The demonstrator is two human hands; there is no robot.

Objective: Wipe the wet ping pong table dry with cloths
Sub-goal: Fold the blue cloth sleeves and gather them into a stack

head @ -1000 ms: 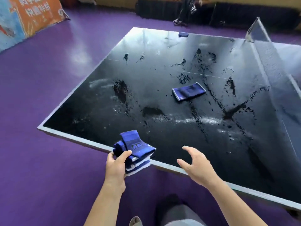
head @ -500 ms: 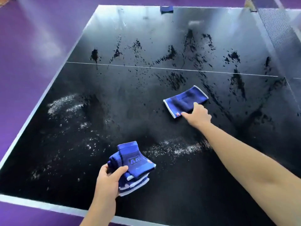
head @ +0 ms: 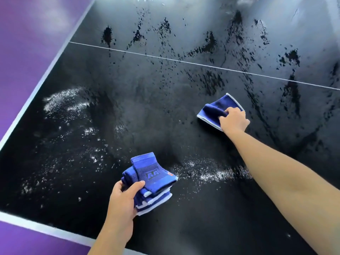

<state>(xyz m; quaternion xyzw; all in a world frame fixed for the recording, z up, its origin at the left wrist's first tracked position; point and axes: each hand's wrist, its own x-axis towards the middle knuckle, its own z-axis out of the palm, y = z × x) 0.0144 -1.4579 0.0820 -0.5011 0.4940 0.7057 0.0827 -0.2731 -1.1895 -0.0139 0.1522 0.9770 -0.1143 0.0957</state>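
Ping pong table, black top, fills the view; pale edge along the left and near sides, thin white line crossing from left to right and falling toward the right. Wet all over: dark splash marks past the line, white glinting droplets on the near half, biggest patches near the left edge and just right of the stack. Purple floor beyond the left edge.

Stack of folded blue cloths held above the near part of the table, gripped by the left hand, thumb on top, fingers underneath. Long axis roughly along the near-far direction, tilted a little left; folded edges with white trim facing right.

Single blue cloth lying on the table right of centre, just short of the white line. Right hand clamped on its near right part, fingers bunching the fabric into a dark fold. Long axis diagonal, near-left to far-right; free far corner pointing toward the line.

Step judged: starting the wipe with the single cloth. To do well: flatten the cloth under the palm instead of bunching, press evenly, drag in long overlapping strokes through the droplet patches, work toward an edge. Keep the stack off the wet top so spares stay dry.
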